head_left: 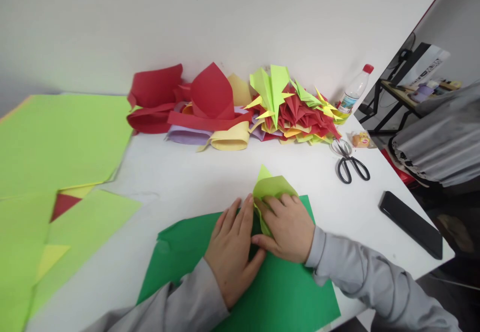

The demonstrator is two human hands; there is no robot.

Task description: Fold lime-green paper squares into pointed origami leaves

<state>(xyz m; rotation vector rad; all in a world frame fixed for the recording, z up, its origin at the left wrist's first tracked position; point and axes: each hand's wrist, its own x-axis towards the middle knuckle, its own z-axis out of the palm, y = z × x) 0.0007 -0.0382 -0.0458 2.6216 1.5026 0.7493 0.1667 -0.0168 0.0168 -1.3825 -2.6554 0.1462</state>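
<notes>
A partly folded piece of light green paper (275, 186) stands over a dark green sheet (187, 252), its pointed tip away from me. My right hand (287, 227) is closed on this paper, the fingers curled into its fold and the thumb at its near side. Beside it, my left hand (232, 252) lies with fingers stretched out over the dark green sheet, fingertips by the paper's left edge. Whether those fingertips touch the folded paper, I cannot tell.
Large light green sheets (67, 142) cover the table's left side. Red paper hats (213, 94) and folded paper pieces (296, 112) line the wall. At right are a plastic bottle (352, 92), a wrapped snack (360, 139), black-handled scissors (348, 162) and a black phone (410, 224).
</notes>
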